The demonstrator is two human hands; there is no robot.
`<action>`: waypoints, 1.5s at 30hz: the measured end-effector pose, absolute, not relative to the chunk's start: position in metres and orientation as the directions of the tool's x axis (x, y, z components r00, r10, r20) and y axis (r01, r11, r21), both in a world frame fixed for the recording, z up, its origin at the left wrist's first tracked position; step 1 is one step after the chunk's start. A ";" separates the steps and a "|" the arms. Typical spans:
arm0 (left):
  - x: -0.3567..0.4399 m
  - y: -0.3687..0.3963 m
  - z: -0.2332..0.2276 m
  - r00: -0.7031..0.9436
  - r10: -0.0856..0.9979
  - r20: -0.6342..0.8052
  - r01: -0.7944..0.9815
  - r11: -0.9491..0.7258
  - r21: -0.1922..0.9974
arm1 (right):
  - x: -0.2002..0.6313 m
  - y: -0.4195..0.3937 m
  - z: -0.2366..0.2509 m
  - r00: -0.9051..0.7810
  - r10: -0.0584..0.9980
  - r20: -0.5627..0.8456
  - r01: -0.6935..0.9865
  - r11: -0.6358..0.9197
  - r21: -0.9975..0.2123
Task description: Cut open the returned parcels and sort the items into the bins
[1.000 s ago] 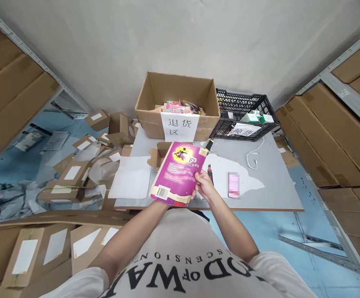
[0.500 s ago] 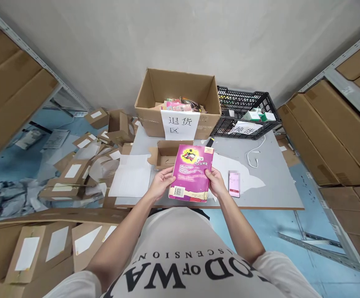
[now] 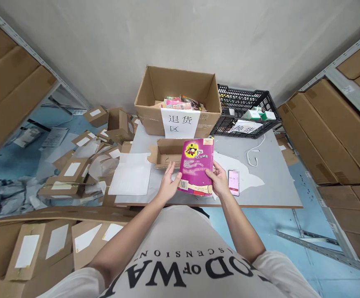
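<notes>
A purple book (image 3: 196,167) with a cartoon picture and a barcode is held up over the table, slightly tilted. My right hand (image 3: 219,179) grips its right edge, thumb on the front and fingers behind. At the left edge my left hand (image 3: 169,185) is open, fingers stretched upward and thumb near or against the book. Behind the book is a small open cardboard box (image 3: 169,153), partly hidden by it. A phone (image 3: 234,182) lies to the right of my right hand.
At the back of the table stand a large labelled cardboard box (image 3: 150,120) with books inside and a black plastic crate (image 3: 244,101). White foam sheet (image 3: 130,174) lies at left, a white cable (image 3: 252,155) at right. Cartons (image 3: 71,169) are piled left; shelves flank both sides.
The book has moved slightly right and turned, its left side swinging inward. My left hand has loosened from its lower left edge, the fingers now extended.
</notes>
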State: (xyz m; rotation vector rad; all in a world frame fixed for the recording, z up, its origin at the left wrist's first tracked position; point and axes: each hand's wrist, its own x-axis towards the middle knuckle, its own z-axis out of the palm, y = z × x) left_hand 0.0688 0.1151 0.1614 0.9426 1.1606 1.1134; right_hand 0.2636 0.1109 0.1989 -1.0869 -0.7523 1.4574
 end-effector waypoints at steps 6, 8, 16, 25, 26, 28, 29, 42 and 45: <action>0.092 0.091 0.189 0.307 0.950 -0.049 -0.314 0.150 0.938 | 0.234 0.101 0.216 0.062 0.995 -0.077 -0.184 -0.065 -0.981; 0.098 0.089 0.190 0.302 0.953 -0.036 -0.461 0.179 0.869 | 0.220 0.095 0.220 0.019 1.000 -0.003 -0.028 -0.002 -1.000; 0.071 0.106 0.190 0.218 0.870 -0.442 -0.653 0.466 0.597 | 0.218 0.094 0.220 -0.214 0.956 0.203 0.294 0.261 -0.919; 0.048 0.119 0.178 0.425 0.754 -0.502 -0.588 0.651 0.480 | 0.268 0.099 0.186 -0.284 0.893 -0.350 -0.231 -0.418 -0.879; 0.049 0.120 0.177 0.431 0.749 -0.504 -0.589 0.656 0.471 | 0.268 0.097 0.186 -0.309 0.886 -0.346 -0.258 -0.429 -0.866; 0.053 0.121 0.177 0.449 0.731 -0.513 -0.591 0.674 0.443 | 0.267 0.096 0.187 -0.311 0.888 -0.338 -0.279 -0.425 -0.861; 0.054 0.122 0.177 0.455 0.726 -0.516 -0.594 0.679 0.431 | 0.267 0.096 0.187 -0.304 0.892 -0.334 -0.281 -0.419 -0.863; 0.063 0.150 0.172 0.432 0.839 -0.332 -0.638 0.544 0.545 | 0.278 0.142 0.186 -0.133 0.966 -0.222 -0.294 -0.252 -0.922; 0.056 0.158 0.166 0.401 0.882 -0.247 -0.571 0.451 0.685 | 0.287 0.191 0.199 -0.087 0.988 -0.129 -0.286 -0.149 -0.947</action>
